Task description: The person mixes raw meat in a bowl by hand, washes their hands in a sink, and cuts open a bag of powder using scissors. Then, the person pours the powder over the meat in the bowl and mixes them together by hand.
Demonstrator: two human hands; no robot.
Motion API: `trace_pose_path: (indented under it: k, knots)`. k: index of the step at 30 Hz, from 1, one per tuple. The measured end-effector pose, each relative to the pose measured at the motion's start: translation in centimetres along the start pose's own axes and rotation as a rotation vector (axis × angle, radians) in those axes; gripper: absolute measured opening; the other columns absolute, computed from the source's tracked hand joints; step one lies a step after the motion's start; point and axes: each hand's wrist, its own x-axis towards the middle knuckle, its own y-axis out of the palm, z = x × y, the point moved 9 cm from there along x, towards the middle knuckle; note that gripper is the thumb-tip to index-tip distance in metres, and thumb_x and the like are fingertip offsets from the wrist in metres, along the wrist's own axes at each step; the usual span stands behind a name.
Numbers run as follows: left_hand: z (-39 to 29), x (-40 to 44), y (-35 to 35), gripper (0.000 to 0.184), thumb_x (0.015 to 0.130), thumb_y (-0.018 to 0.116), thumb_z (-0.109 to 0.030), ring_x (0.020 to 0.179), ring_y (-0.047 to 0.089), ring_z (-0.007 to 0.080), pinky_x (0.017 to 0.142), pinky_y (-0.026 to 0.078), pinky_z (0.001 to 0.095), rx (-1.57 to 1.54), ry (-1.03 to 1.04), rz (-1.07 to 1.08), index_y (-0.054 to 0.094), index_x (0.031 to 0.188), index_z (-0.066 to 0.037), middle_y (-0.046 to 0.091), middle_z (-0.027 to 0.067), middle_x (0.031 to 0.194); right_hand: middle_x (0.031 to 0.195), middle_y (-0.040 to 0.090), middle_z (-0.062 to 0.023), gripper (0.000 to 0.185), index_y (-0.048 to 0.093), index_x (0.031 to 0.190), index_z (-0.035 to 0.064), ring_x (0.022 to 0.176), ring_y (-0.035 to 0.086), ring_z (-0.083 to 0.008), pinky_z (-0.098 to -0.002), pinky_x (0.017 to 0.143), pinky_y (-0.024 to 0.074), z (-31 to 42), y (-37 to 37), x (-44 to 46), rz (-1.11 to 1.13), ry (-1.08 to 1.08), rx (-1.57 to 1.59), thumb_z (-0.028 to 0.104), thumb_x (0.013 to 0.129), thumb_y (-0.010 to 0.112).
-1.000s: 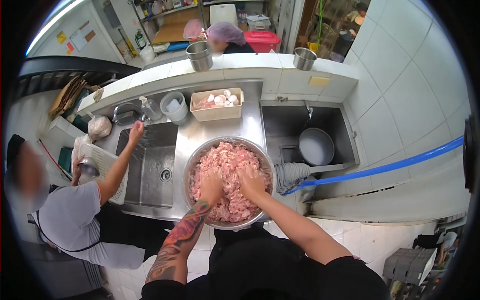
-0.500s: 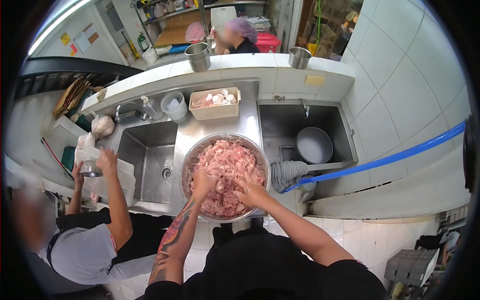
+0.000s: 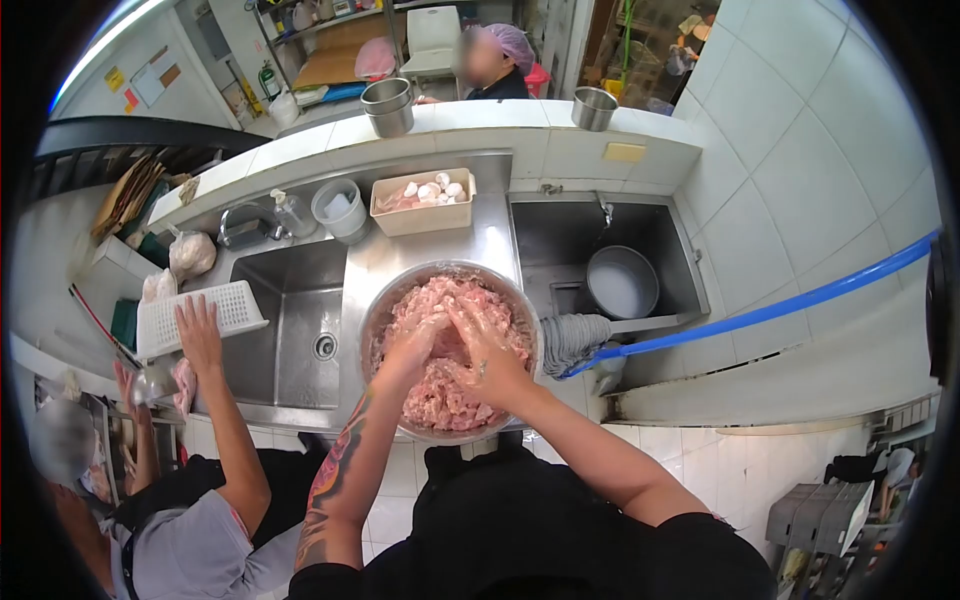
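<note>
A large round metal bowl (image 3: 372,300) full of raw pinkish meat pieces (image 3: 450,400) stands on the steel counter in front of me. Both hands are in it. My left hand (image 3: 414,342) rests on the left part of the meat, its fingers stretched forward and partly hidden. On the other side, my right hand (image 3: 492,360) lies over the meat with fingers extended and the thumb apart. The fingertips of the two hands come close together near the bowl's middle, with meat visible between the palms. Neither hand is closed round anything.
A beige container (image 3: 424,218) with meat and white round pieces stands behind. Sinks flank the bowl; the right one holds a metal pot (image 3: 622,282). A mop with a blue handle (image 3: 770,318) leans at right. A co-worker's hand (image 3: 200,335) touches a white basket (image 3: 235,305) at left.
My hands have moved forward and closer together over the meat. The co-worker at left has shifted the basket and lowered the metal bowl. The person behind the ledge has turned slightly and moved right.
</note>
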Motion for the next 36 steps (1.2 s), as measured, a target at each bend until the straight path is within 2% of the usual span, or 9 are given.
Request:
trace_pose_path:
  k: [4,7,9,10,13,23,31,34,36]
  knots:
    - [1.3,-0.2,0.3,0.03,0.096,0.06,-0.021,0.088,0.069,0.0205,0.074,0.056,0.0336,0.103,-0.121,0.111,0.063,0.119,-0.002,0.069,0.0088,0.099,0.149,0.042,-0.0213,0.069,0.04,0.151,0.0176,0.136,0.043,-0.0404,-0.0473,0.112,0.0366,-3.9,2.4,0.0,0.034,0.081,-0.038,0.023,0.087,0.068]
    - [0.2,-2.0,-0.7,0.034,0.093,0.063,-0.023,0.092,0.07,0.0252,0.079,0.056,0.0393,0.319,-0.105,-0.034,0.065,0.119,-0.002,0.071,0.0135,0.1,0.144,0.048,-0.0205,0.063,0.047,0.147,0.0217,0.131,0.048,-0.0403,-0.047,0.109,0.0396,-7.4,3.8,-0.5,0.094,0.151,-0.166,0.026,0.088,0.067]
    - [-2.4,-2.8,0.9,0.034,0.091,0.064,-0.024,0.095,0.069,0.035,0.083,0.054,0.0422,1.182,0.288,0.138,0.068,0.117,-0.003,0.07,0.0253,0.102,0.14,0.052,-0.0198,0.058,0.051,0.144,0.0226,0.127,0.051,-0.04,-0.0467,0.108,0.0416,-9.5,4.3,-1.0,0.112,0.173,-0.266,0.027,0.088,0.067]
    - [-2.9,-3.1,0.6,0.026,0.09,0.063,-0.024,0.091,0.068,0.0398,0.081,0.054,0.0451,1.222,0.363,0.081,0.072,0.106,-0.005,0.067,0.0284,0.091,0.137,0.054,-0.0187,0.055,0.054,0.141,0.0214,0.125,0.052,-0.0392,-0.0463,0.106,0.043,-10.7,4.5,-1.5,0.135,0.185,-0.347,0.028,0.087,0.067]
    - [-3.1,-3.6,-0.5,0.026,0.09,0.063,-0.027,0.083,0.068,0.0409,0.078,0.054,0.0497,1.686,0.192,0.046,0.073,0.102,-0.006,0.069,0.0233,0.086,0.134,0.057,-0.0173,0.046,0.062,0.132,0.0186,0.121,0.055,-0.0381,-0.0456,0.102,0.0457,-12.2,4.2,-2.4,0.158,0.213,-0.418,0.029,0.087,0.067]
    - [-8.2,-5.5,3.4,0.027,0.088,0.065,-0.031,0.082,0.068,0.0394,0.075,0.054,0.0496,1.641,0.446,0.194,0.072,0.105,-0.012,0.07,0.0194,0.086,0.142,0.052,-0.0193,0.058,0.051,0.142,0.0147,0.131,0.049,-0.0363,-0.0429,0.111,0.0386,-3.9,2.5,1.0,0.134,0.057,0.066,0.025,0.087,0.065]
    - [-7.7,-6.0,-1.6,0.039,0.089,0.069,-0.021,0.117,0.06,0.0383,0.099,0.048,0.0436,1.257,0.619,0.035,0.063,0.122,-0.002,0.064,0.0238,0.121,0.141,0.052,-0.0178,0.055,0.053,0.138,0.0127,0.133,0.047,-0.0372,-0.0437,0.111,0.0383,-10.4,4.0,-3.2,0.112,0.189,-0.094,0.025,0.087,0.067]
    - [-3.2,-6.7,-6.3,0.053,0.098,0.061,-0.025,0.122,0.058,0.032,0.103,0.045,0.039,1.219,0.409,-0.043,0.046,0.138,0.005,0.058,0.0247,0.132,0.142,0.049,-0.0227,0.054,0.056,0.135,0.0074,0.128,0.052,-0.038,-0.0426,0.109,0.0407,-12.5,2.6,-5.4,-0.004,0.253,-0.217,0.029,0.088,0.069]
    - [-0.2,-6.5,-8.9,0.056,0.099,0.06,-0.026,0.123,0.056,0.0283,0.104,0.044,0.0376,0.965,0.252,-0.039,0.043,0.14,0.007,0.057,0.023,0.133,0.145,0.043,-0.0284,0.064,0.047,0.14,0.0013,0.136,0.041,-0.0439,-0.045,0.113,0.0349,-14.1,2.6,-6.4,0.006,0.37,-0.102,0.031,0.087,0.069]
